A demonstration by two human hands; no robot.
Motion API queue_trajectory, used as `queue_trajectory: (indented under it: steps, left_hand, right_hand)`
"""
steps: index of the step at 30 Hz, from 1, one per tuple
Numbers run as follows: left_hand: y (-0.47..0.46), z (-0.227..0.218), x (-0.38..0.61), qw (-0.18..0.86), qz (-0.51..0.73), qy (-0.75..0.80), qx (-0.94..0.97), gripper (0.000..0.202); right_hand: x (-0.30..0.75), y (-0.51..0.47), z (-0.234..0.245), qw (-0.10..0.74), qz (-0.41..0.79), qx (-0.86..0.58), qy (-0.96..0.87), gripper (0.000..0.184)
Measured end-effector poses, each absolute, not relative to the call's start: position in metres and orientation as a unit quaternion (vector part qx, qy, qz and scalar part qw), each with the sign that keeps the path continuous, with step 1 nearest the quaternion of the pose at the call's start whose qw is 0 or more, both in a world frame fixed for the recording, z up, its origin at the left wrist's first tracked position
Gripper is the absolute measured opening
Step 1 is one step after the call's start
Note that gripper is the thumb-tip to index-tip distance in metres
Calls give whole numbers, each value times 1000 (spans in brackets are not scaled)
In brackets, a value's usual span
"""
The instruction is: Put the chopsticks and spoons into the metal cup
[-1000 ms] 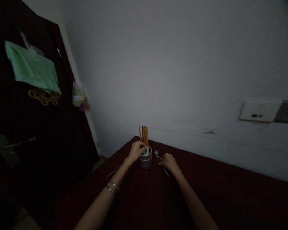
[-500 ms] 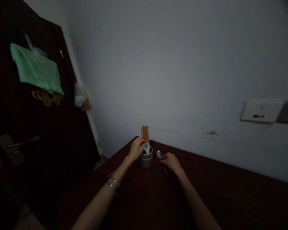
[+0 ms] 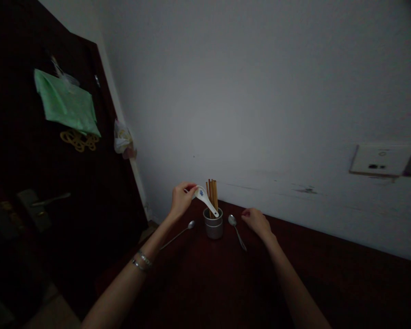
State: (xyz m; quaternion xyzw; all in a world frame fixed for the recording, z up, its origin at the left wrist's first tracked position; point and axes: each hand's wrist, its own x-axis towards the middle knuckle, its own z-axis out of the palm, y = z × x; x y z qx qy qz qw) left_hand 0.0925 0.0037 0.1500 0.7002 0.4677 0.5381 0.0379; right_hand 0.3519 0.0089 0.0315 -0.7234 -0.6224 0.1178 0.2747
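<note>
My left hand [image 3: 181, 199] is closed on the bowl end of a white ceramic spoon [image 3: 205, 200], held above and left of a small grey holder cup [image 3: 213, 224]; the spoon's handle tip points down at the cup's rim. Several orange chopsticks [image 3: 212, 193] stand in the cup. My right hand [image 3: 256, 221] rests with curled fingers on the dark red table [image 3: 226, 283], just right of a metal spoon [image 3: 237, 231] lying there. A second metal spoon [image 3: 178, 234] lies left of the cup.
A white wall runs close behind the table, with a socket plate [image 3: 380, 160] at the right. A dark door with a handle [image 3: 48, 201] stands at the left, with a green cloth [image 3: 68, 103] and a small bag [image 3: 123, 141] hanging by it.
My left hand has lifted the white spoon up out of the cup and to the left. The right hand has slid off the metal spoon to its right. The left metal spoon has come into view.
</note>
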Motion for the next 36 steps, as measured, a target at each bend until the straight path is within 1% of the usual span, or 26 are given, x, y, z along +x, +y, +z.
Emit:
queue_trajectory:
  steps: [3, 7, 13, 18, 26, 31, 36]
  left_hand:
    - [-7, 140, 77, 135, 505, 511, 683, 13]
    - [-23, 99, 60, 257, 425, 558, 665, 12]
    - [-48, 33, 52, 331, 317, 591, 663, 9]
    - [-59, 8, 54, 377, 293, 605, 637, 11]
    - [-57, -7, 53, 369, 263, 605, 655, 11]
    - [-51, -17, 50, 311, 241, 580, 714, 12]
    - [-55, -15, 53, 249, 219, 564, 756, 15]
  right_hand:
    - [355, 5, 37, 286, 116, -718, -623, 23]
    - [358, 1, 42, 295, 108, -699, -642, 24]
    - [354, -6, 43, 291, 114, -692, -650, 24]
    - [346, -14, 41, 275, 125, -687, -661, 22]
    - [343, -14, 38, 257, 126, -681, -674, 20]
    - [343, -13, 36, 246, 136, -688, -669, 20]
    - [343, -15, 36, 255, 132, -683, -672, 19]
